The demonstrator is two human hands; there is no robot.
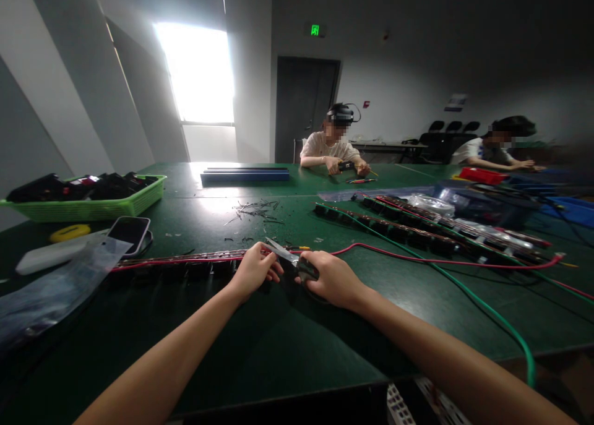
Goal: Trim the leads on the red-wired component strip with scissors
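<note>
My right hand (331, 279) is closed round the dark handles of a pair of scissors (284, 252), whose blades are apart and point up and left. Just left of the blades, my left hand (257, 269) is closed at the right end of a long dark strip of parts (185, 267); what its fingers pinch is too small to tell. A red wire (385, 248) runs along the strip, passes behind both hands and stretches off to the right.
A green basket (139, 201) of black parts, a phone (129, 234) and a plastic bag (60, 289) lie left. Cut scraps (257, 211) lie ahead. More strips (394, 229) and a green wire (477, 295) are right. Two people sit across the table.
</note>
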